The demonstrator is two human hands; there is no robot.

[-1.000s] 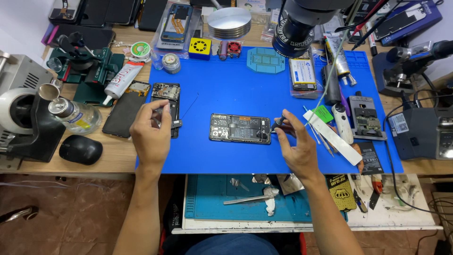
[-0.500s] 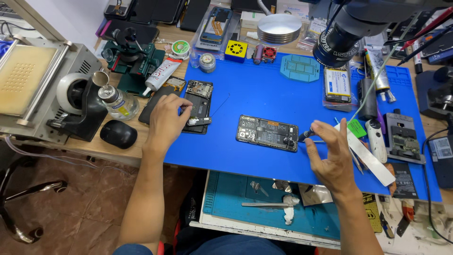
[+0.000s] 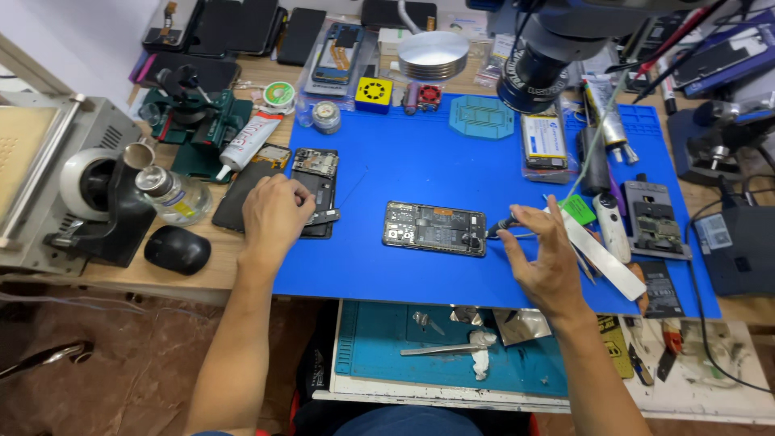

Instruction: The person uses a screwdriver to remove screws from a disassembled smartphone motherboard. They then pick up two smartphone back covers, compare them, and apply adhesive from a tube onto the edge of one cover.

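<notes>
An opened black phone (image 3: 436, 228) with its boards exposed lies in the middle of the blue mat (image 3: 420, 161). My right hand (image 3: 545, 262) is just right of it, thumb and forefinger pinching a thin dark tool (image 3: 499, 227) whose tip is at the phone's right end; the other fingers are spread. My left hand (image 3: 274, 214) rests on a second opened phone (image 3: 316, 173) at the mat's left edge, fingers bent over a small grey part (image 3: 324, 216) that sticks out from under them.
A microscope head (image 3: 533, 77) hangs over the mat's far right. A glass bottle (image 3: 173, 196), black mouse (image 3: 178, 249) and green fixture (image 3: 194, 121) stand left. A battery (image 3: 542, 139), a white strip (image 3: 601, 254) and a phone board (image 3: 654, 218) lie right. A teal mat (image 3: 379, 355) with a metal tool sits below.
My left hand has moved left from beside the middle phone onto the second opened phone. My right hand stays at the middle phone's right end, its free fingers now spread.
</notes>
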